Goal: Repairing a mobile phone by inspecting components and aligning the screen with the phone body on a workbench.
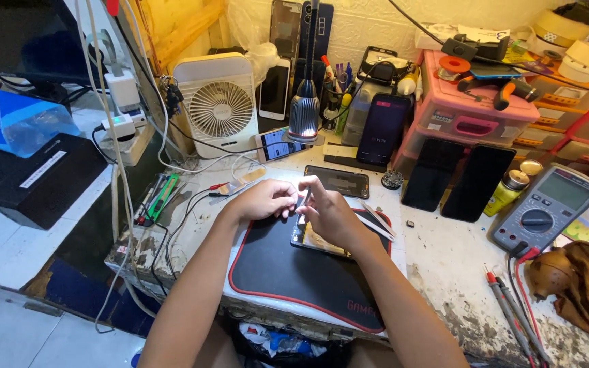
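Left hand (262,199) and right hand (328,212), both curled, pinch a small part we can't identify over the opened phone (306,237). Black mat (288,272) beneath; multimeter (547,208) at 3 o'clock, fan (219,109) at 11.

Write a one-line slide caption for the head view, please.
Both hands, left and right, work over an opened phone on a black mat.

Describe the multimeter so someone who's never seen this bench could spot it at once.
Start at the pink drawer unit on the bench's right side, then drop past the two dark phones leaning against it. The grey multimeter lies just right of them, the only device with a round dial and red probe leads.
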